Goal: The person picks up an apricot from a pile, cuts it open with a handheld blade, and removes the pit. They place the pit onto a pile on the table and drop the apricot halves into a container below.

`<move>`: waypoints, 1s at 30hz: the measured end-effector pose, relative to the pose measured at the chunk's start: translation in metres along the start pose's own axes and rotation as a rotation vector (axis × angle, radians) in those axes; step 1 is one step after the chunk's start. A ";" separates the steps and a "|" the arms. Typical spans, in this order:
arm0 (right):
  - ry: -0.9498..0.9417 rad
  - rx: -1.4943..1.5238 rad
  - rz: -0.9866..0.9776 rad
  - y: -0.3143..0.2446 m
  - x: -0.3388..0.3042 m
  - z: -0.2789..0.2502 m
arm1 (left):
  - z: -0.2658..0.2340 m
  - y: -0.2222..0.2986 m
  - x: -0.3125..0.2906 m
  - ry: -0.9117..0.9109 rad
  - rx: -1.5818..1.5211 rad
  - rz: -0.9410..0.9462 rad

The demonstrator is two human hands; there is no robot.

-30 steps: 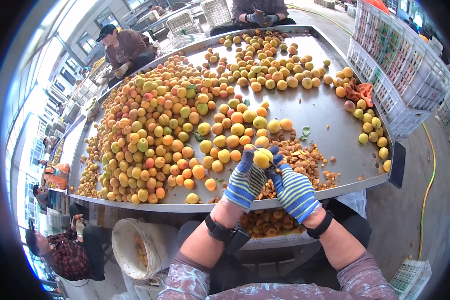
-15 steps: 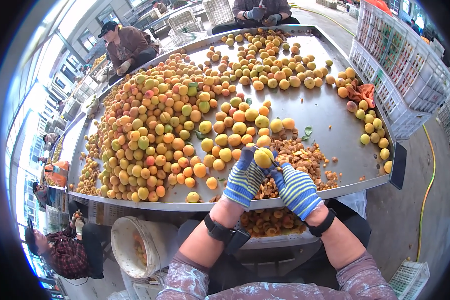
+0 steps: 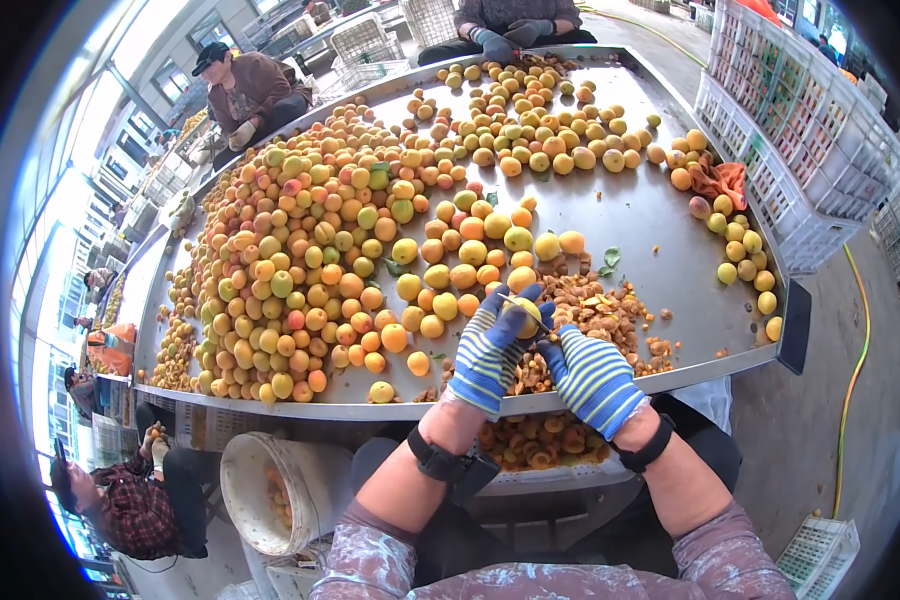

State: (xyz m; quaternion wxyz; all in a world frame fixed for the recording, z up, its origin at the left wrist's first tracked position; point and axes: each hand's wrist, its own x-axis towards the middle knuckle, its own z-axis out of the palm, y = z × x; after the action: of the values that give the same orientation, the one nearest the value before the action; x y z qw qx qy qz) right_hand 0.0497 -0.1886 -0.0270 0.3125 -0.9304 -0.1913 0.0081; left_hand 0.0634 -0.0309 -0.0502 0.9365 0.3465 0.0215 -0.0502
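Above the near edge of the metal table, my left hand [image 3: 492, 350], in a blue-and-yellow striped glove, is closed round a yellow apricot [image 3: 519, 320]. My right hand [image 3: 592, 372], gloved alike, is closed beside it on a thin metal tool [image 3: 530, 308], whose narrow end crosses the fruit. Its handle is hidden in my fingers, so I cannot tell its exact kind. Just beyond my hands lies a heap of brown apricot stones and scraps [image 3: 602, 312]. Below the table edge, under my wrists, a crate holds halved apricots [image 3: 545, 445].
A big pile of whole apricots [image 3: 300, 250] covers the left of the table [image 3: 660, 235]. White plastic crates [image 3: 800, 130] stand stacked at the right. A white bucket [image 3: 270, 495] stands below left. Other people sit at the far side and left.
The apricot has turned in my left hand and the thin tool now shows across its top. The far co-worker's gloved hands have lowered to the table edge. My view has shifted slightly.
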 end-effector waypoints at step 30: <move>-0.046 -0.023 0.087 0.000 -0.002 0.000 | -0.001 0.002 0.000 -0.030 0.608 -0.020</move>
State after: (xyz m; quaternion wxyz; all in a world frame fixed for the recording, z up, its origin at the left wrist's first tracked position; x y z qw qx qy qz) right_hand 0.0482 -0.1890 -0.0273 0.2967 -0.9409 -0.1581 0.0407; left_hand 0.0641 -0.0289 -0.0497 0.7894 0.6100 -0.0052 -0.0686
